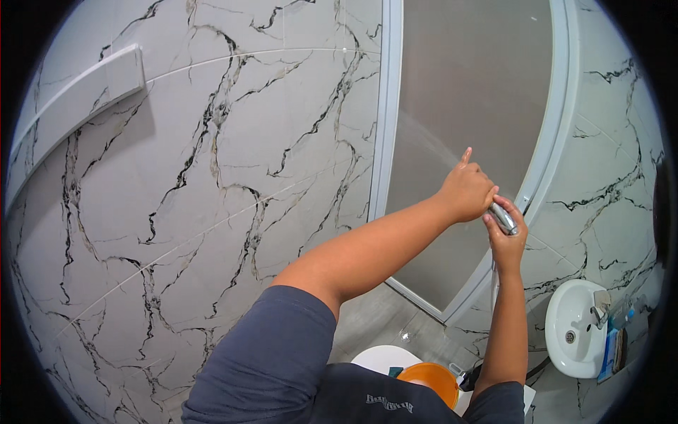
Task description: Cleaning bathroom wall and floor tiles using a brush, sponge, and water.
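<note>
In the head view, here's the action: the right hand (pixel 510 246) has its fingers and thumb curled round a shiny silver cylindrical sprayer (pixel 503 220), closed enough to hold it. The left hand (pixel 462 191) is right up at the sprayer's far end, one finger pointing upward and the others bent; that end is hidden behind it, so I can't tell how firmly it grips, if at all. And there's the water, a thin white misty spray (pixel 431 141) fanning out from beside the left hand, up and left across the tall grey translucent door panel (pixel 473 78). The sprayer itself is up in the air, in front of the panel's lower right edge, where the pale, straight-sided frame (pixel 388 106) runs. Down below, a round orange bowl (pixel 441 381) overlaps the right edge of a rounded white surface (pixel 374 358), close to the person's body. Over on the right, a white oval washbasin (pixel 558 311) carries a silver metal tap (pixel 599 316) at its right edge, with white, dark-veined marble-patterned wall (pixel 176 177) all around us
</note>
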A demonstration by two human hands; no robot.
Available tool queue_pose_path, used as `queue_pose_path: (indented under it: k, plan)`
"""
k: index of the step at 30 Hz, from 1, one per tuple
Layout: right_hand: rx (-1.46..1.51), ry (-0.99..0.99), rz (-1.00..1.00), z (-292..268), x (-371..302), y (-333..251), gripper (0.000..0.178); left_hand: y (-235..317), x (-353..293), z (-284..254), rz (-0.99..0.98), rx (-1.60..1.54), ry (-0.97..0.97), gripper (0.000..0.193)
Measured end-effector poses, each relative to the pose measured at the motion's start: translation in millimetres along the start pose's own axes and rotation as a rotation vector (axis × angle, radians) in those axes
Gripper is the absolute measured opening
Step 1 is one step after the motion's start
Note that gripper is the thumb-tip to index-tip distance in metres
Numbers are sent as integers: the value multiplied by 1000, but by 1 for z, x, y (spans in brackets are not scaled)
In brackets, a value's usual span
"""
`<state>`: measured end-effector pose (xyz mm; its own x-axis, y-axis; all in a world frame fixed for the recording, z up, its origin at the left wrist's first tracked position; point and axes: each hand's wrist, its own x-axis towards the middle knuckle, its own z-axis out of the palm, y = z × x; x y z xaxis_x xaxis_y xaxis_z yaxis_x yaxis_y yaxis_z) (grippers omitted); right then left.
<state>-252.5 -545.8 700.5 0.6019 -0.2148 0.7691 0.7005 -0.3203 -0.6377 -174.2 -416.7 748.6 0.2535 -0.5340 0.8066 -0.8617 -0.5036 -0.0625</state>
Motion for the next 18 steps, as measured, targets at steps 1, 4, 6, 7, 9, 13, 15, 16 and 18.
queue_pose_path:
  k: [1, 4, 6, 7, 9, 13, 15, 16, 18]
  plan:
    - [-1, 25, 32, -6, 1, -4, 34, 6, 6, -2, 20, 15, 20, 36]
    - [59, -7, 88, -17, 1, -13, 34, 17, 18, -13, 43, 84, 18, 34]
    - [53, -20, 78, -19, -3, -16, 35, 20, 17, -22, 36, 135, 15, 34]
    - [87, -32, 76, -18, -5, -17, 36, 20, 14, -28, 26, 145, 22, 34]
    - [121, -53, 210, -15, -10, -16, 37, 19, 2, -39, 10, 181, 46, 34]
    - [263, -136, 173, -3, -22, -12, 39, 16, -27, -68, -25, 242, 16, 33]
    - [347, -213, 200, 3, -29, -9, 39, 18, -42, -84, -42, 294, -31, 33]
    - [361, -219, 162, 6, -33, -8, 40, 21, -49, -92, -66, 317, -78, 31]
    - [429, -238, 167, 12, -40, -4, 41, 27, -62, -106, -104, 368, -169, 29]
